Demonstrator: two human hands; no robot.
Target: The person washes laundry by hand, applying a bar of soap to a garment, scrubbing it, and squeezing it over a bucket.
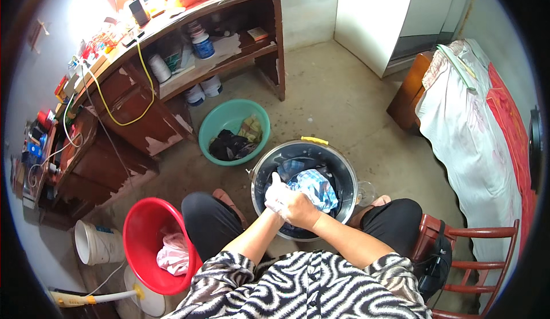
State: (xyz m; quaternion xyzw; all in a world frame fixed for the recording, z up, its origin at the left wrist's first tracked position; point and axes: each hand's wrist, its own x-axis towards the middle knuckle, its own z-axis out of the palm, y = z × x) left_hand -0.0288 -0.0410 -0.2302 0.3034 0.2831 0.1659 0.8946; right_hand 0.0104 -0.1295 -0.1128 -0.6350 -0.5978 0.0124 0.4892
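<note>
A metal bucket [353,177] with a yellow handle grip stands between the knees. It holds dark cloth and a blue-and-white checked garment [317,188] that rises in folds. Over the bucket's left part my left hand [279,196], with white suds on it, touches my right hand [299,210]. The right hand lies against the left near its wrist, just left of the checked cloth. The fingers overlap, and whether either hand holds cloth is hidden.
A green basin [206,123] with dark and yellowish cloth stands beyond the bucket. At left are a red basin [142,237] with pink cloth and a white pail [96,243]. A worn wooden desk [129,99] is upper left, a red chair [483,265] lower right.
</note>
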